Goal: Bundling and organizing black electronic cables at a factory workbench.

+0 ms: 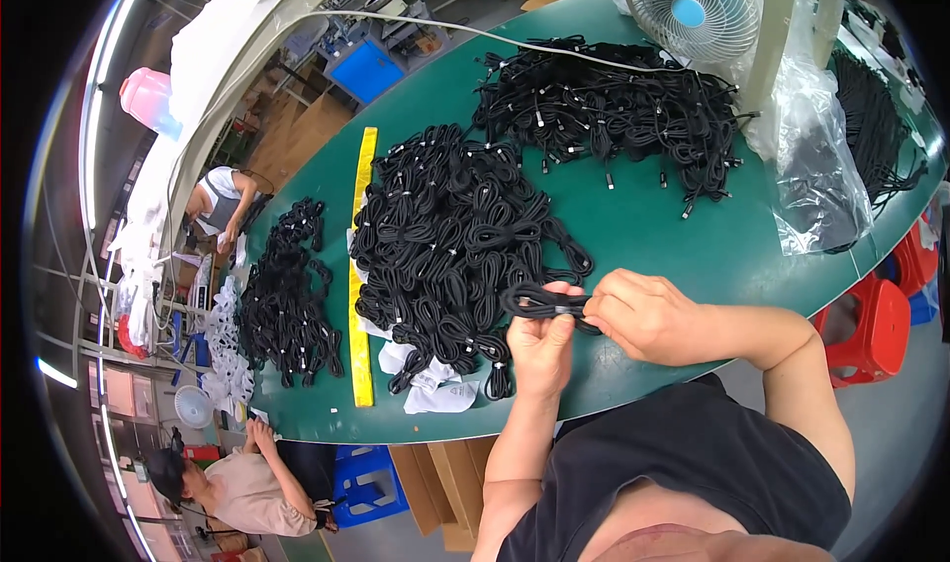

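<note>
A coiled black cable (539, 303) is held between my two hands above the near edge of the green table. My left hand (542, 349) grips the coil from below, thumb pressed against its middle by a connector. Fingers bent round the coil's right end, my right hand (638, 317) pinches it; what exactly lies under those fingertips is hidden. Just left of my hands rises a large heap of coiled black cables (445, 235), bundled, with silvery connectors showing. Farther back lies a pile of looser black cables (604, 107) with connector ends pointing toward me.
A yellow strip (363, 265) separates the heap from another cable pile (287, 295). White papers (440, 396) lie near the table edge. A fan (691, 13) and clear plastic bag (816, 166) stand at back right. Red stools (866, 329) are rightward; two people work at left.
</note>
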The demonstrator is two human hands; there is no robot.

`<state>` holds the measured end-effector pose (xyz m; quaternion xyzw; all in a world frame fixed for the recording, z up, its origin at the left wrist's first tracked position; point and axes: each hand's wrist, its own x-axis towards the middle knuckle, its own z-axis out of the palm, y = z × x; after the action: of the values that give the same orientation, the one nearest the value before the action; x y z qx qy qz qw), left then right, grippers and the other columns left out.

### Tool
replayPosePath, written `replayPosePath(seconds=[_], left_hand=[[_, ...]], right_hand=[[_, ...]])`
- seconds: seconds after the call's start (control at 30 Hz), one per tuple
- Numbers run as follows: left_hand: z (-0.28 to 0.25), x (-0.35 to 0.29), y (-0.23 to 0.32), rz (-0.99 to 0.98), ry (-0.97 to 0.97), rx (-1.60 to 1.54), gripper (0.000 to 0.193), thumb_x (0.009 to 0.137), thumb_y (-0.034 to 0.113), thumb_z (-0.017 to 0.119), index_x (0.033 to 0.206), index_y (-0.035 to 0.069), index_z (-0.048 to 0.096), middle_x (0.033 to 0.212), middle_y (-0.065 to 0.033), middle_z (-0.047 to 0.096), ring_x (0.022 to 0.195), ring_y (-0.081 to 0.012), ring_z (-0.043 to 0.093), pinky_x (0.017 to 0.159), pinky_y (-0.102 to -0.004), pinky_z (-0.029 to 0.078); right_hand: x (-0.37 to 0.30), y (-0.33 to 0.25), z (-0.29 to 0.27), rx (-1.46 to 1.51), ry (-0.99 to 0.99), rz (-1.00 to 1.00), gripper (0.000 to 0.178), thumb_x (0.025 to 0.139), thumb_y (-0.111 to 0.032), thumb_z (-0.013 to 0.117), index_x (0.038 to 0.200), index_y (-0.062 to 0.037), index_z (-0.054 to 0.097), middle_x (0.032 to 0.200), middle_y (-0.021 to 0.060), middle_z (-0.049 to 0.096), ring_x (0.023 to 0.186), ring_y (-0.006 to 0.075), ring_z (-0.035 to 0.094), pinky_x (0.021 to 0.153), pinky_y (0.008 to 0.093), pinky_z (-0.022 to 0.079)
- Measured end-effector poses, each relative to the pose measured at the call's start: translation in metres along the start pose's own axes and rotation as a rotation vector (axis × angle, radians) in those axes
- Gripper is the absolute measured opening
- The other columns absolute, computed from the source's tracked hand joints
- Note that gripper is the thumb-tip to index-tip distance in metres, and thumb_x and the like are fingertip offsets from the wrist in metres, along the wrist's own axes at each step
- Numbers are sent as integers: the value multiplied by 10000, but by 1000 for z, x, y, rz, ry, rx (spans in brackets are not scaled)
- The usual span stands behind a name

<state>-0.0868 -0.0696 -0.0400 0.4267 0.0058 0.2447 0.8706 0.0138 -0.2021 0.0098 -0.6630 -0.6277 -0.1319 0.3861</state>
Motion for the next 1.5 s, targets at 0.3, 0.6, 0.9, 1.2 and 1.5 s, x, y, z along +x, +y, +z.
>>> replayPosePath(seconds=[0.3,0.6,0.9,1.2,1.5], left_hand=[[0,4,4,31,12,2,342,786,-8,618,1105,-21,496,1052,-147,572,983,-209,554,886,-336,434],[12,20,13,73,-63,73,397,757,38,668,1109,-25,497,1080,-149,560,982,-206,552,888,-348,431],[3,33,18,208,-175,454,588,889,424,462,1204,-70,416,1052,-222,542,823,-228,591,571,-301,505],[29,31,21,41,106,324,448,953,284,353,760,-47,586,617,-93,543,416,-121,493,374,-203,351],[39,39,-3,22,222,177,251,941,187,401,848,-9,528,683,-57,547,425,-83,457,356,-187,341]], right_hand=[[-2,1,-3,119,-7,90,201,692,-47,662,852,5,551,802,97,501,752,259,520,620,342,468],[8,6,-12,454,89,442,380,830,-222,600,1117,8,507,912,128,550,832,233,576,693,314,475],[6,24,-3,178,227,171,280,734,-106,681,964,12,573,816,115,532,654,195,558,565,281,469],[11,19,7,342,332,110,152,767,-60,610,888,15,556,893,143,555,772,225,589,648,300,495],[20,5,27,984,559,269,298,940,-191,335,973,50,506,859,148,563,732,205,558,659,310,490]])
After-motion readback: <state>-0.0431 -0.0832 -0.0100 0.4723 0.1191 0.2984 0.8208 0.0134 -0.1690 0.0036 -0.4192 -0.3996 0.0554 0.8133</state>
